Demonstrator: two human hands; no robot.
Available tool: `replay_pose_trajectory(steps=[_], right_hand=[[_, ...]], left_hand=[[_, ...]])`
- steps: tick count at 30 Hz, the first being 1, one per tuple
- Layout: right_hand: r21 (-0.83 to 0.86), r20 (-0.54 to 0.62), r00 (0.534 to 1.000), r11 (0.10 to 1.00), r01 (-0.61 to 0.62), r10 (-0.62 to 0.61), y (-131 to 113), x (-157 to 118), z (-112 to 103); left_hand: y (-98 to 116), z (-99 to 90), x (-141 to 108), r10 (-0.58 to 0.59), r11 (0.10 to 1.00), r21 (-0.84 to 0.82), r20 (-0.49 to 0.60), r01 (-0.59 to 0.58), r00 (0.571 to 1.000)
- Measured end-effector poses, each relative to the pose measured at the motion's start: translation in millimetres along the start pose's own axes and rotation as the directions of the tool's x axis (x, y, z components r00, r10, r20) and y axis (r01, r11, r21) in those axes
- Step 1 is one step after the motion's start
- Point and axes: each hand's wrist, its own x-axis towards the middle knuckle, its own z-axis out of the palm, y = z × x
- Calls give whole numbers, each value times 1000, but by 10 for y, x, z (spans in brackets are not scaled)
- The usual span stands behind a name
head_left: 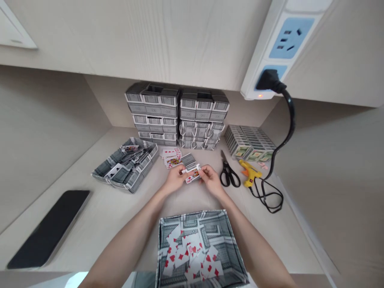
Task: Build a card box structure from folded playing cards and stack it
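By the desk's (100,228) near edge sits a box (232,250). Mid-desk, the left fingers (179,169) and right fingers (206,170) pinch playing cards (193,177), almost closed; uneven pressure could crease them. Stacked boxes (156,109) line the far edge.

Two bare hands, the left (175,179) and the right (211,181), near the middle of the frame. The left forearm (129,235) and right forearm (253,236), both bare, are smooth and broad at the bottom edge, tapering to narrow wrists (163,192). Fingers (207,169) look slender; fingernails are too small to make out.
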Motion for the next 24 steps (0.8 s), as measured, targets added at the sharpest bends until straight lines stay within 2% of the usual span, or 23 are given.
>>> replay_pose_trajectory(steps=[2, 6, 10, 15, 19, 24], right_hand=[[-7, 0, 999, 999, 41, -41, -36, 4, -13], [-21, -13, 999, 999, 38, -39, -57, 6, -38], [-8, -28, 1000, 1000, 8, -8, -31, -5, -36], [233, 19, 994, 966, -109, 107, -27, -18, 32], [344, 48, 991, 929, -137, 129, -35, -36, 69], [265, 42, 990, 954, -140, 133, -35, -44, 71]], left_hand=[[-14, 6, -3, -1, 1000, -9, 36, 1, 999], [-33, 31, -6, -10, 1000, -18, 80, 12, 997], [1, 33, -2, -21, 991, -131, 30, 25, 999], [63, 7, -10, -26, 939, -343, 34, 36, 999], [65, 15, -16, 9, 949, -316, 6, -6, 1000], [89, 11, -23, -34, 946, -322, 24, 40, 999]])
